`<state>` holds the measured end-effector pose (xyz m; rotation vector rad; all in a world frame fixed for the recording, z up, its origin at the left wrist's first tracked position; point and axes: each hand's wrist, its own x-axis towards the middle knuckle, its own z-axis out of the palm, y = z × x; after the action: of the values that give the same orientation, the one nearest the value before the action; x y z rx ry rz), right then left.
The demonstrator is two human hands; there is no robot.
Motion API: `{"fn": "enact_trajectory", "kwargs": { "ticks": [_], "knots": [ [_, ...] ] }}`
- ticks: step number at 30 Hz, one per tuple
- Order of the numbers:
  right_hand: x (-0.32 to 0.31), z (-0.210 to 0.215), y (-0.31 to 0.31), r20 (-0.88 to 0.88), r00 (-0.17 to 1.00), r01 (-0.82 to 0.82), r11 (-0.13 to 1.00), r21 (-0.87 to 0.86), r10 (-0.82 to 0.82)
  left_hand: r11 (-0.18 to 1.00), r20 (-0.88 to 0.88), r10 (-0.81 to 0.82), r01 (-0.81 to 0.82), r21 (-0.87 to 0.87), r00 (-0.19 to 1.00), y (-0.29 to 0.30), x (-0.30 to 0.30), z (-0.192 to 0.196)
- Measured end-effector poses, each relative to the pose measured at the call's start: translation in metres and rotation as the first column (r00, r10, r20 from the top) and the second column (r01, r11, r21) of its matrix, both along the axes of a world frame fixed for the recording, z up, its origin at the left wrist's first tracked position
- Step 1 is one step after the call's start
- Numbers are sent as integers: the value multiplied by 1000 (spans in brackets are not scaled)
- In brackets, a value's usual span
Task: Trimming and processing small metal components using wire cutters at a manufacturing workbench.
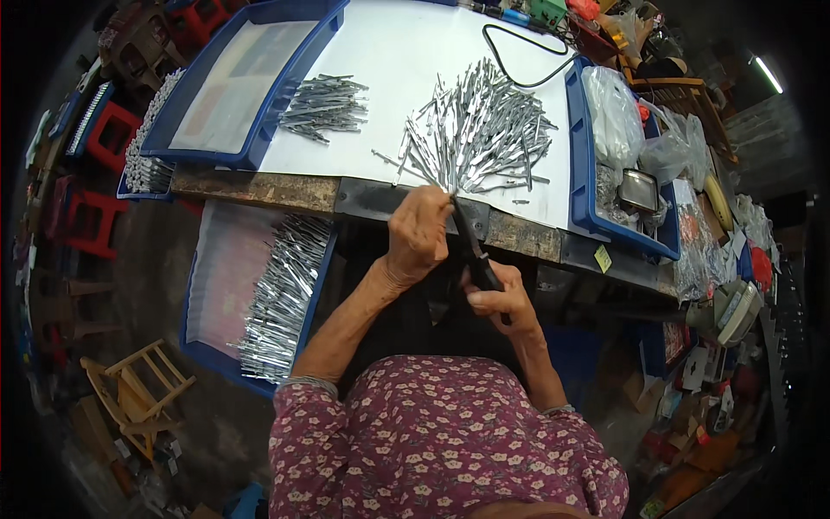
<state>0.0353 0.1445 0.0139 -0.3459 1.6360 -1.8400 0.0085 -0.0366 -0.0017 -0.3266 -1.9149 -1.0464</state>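
My right hand (pixel 508 298) is wrapped round a long black hand tool (pixel 467 232), whose exact kind I cannot make out. The tool slants up and to the left, toward the table's front edge. My left hand (pixel 418 232) is closed in a pinch beside the tool's far end; whatever lies between its fingers is hidden. Just beyond both hands, a large fanned pile of thin silvery metal pieces (pixel 488 130) lies on the white table surface (pixel 389 52). Farther left is a smaller pile of similar pieces (pixel 324 105).
A blue tray (pixel 249 154) stands at the table's left. On the right, another blue tray (pixel 581 173) holds plastic bags and a small metal dish (pixel 639 189). Below the table edge, a blue bin (pixel 212 285) contains more metal pieces. A black cord loop (pixel 491 54) lies at the back.
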Motion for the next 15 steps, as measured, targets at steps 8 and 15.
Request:
{"fn": "enact_trajectory", "kwargs": {
  "ticks": [8, 15],
  "knots": [
    [8, -11, -4, 413, 911, 75, 975, -210, 19, 961, 50, 43, -27, -275, 998, -14, 0, 1],
    [11, -29, -2, 289, 956, -24, 995, -92, 50, 968, 523, 28, -153, 198, 852, -59, -36, -4]
  ]
}}
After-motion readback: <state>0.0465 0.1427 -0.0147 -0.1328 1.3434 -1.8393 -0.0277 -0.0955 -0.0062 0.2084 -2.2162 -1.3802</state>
